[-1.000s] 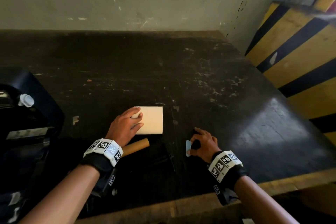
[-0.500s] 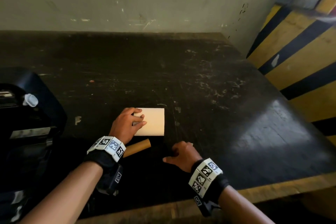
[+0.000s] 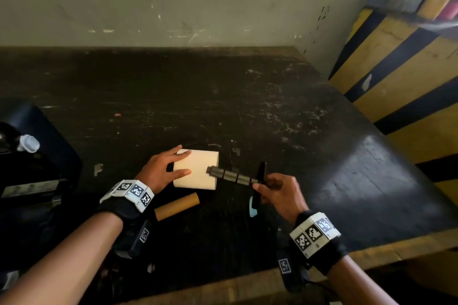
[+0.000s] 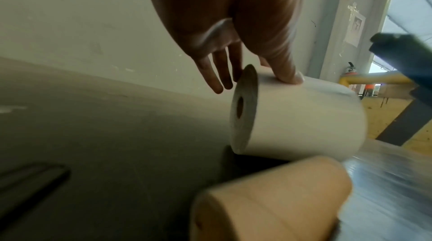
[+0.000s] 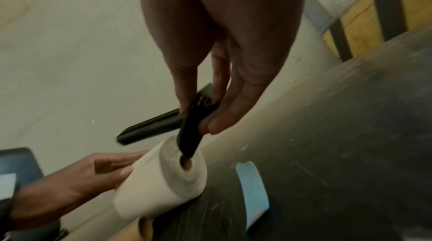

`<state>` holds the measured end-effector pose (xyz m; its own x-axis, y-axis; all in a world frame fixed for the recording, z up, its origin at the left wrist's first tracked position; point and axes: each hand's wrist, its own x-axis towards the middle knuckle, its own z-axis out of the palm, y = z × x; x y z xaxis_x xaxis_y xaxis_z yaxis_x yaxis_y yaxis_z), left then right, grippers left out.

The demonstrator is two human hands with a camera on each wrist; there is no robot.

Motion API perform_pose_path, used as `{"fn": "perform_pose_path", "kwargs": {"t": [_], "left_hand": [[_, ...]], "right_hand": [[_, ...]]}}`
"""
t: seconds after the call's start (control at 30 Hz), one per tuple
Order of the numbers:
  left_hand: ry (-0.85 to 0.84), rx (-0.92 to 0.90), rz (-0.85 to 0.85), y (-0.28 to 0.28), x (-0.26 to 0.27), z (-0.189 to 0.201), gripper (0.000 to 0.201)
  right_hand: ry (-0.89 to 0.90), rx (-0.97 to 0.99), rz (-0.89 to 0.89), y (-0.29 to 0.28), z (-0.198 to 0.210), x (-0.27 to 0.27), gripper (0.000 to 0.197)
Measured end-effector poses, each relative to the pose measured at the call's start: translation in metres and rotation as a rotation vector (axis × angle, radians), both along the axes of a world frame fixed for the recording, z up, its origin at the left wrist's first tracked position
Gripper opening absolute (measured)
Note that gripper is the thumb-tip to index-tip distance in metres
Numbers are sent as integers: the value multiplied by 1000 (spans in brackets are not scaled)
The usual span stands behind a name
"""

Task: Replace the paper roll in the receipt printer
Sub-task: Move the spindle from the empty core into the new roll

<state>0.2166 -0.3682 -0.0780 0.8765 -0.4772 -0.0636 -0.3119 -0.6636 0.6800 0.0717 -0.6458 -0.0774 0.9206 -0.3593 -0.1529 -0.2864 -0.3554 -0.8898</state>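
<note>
A white paper roll (image 3: 198,169) (image 4: 304,115) (image 5: 158,176) lies on its side on the dark table (image 3: 247,106). My left hand (image 3: 182,163) (image 4: 252,77) holds its left end, thumb on the near side and fingers over the far side. My right hand (image 3: 262,184) (image 5: 198,115) pinches a black spindle (image 3: 235,176) (image 5: 151,128) by its flat flange. The rod points left, with its tip over the roll's right end, above the core hole. The black printer (image 3: 27,168) sits at the far left, partly cut off.
An empty brown cardboard core (image 3: 177,205) (image 4: 268,198) lies just in front of the roll. A small blue paper scrap (image 3: 252,210) (image 5: 252,186) lies under my right hand. A wall stands behind the table, and a yellow-and-black striped barrier (image 3: 396,77) to the right.
My right hand has left the blue scrap on the table, picked up the black spindle and raised it toward the roll's right end. My left hand stayed on the roll.
</note>
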Motion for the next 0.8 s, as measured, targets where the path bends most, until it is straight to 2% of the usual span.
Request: {"fn": "perform_pose_path", "kwargs": {"t": [0.13, 0.23, 0.6, 0.8], "left_hand": [[7, 96, -84, 6, 10, 5, 62], [-10, 110, -119, 8, 12, 8, 63], [40, 28, -63, 5, 10, 3, 62], [52, -6, -33, 1, 8, 5, 62]], "right_hand": [[19, -13, -165, -8, -3, 2, 18], [84, 13, -217, -5, -15, 5, 20], [167, 96, -158, 12, -25, 4, 22], [277, 86, -93, 28, -32, 3, 26]]}}
